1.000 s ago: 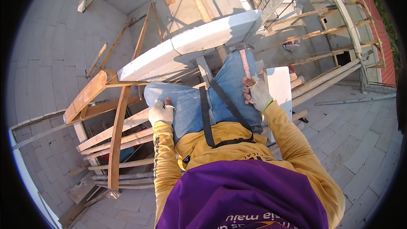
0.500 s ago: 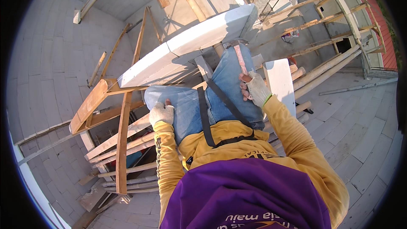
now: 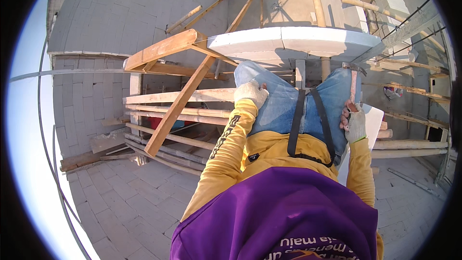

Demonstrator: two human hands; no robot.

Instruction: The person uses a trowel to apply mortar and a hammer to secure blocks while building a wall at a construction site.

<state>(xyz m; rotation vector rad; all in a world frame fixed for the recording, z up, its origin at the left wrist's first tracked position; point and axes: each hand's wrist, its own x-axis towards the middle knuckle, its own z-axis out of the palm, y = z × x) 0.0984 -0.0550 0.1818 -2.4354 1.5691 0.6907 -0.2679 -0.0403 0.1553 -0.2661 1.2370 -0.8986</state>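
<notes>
looks further left; still holds the hammer point(image 3: 353, 86) in curled fingers point(image 3: 344, 119) of the right hand point(image 3: 355, 123), by the right thigh point(image 3: 332, 96), striking nothing; rests the left hand point(image 3: 251, 94), cannot tell how closed.

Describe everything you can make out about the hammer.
The hammer has a dark, metal-looking head and a slim, mottled pale-pink handle. It lies lengthwise by the right thigh of the jeans, head beyond the knee. The gloved right hand grips the handle's near end, mostly hiding it; contact with the jeans is unclear.
</notes>
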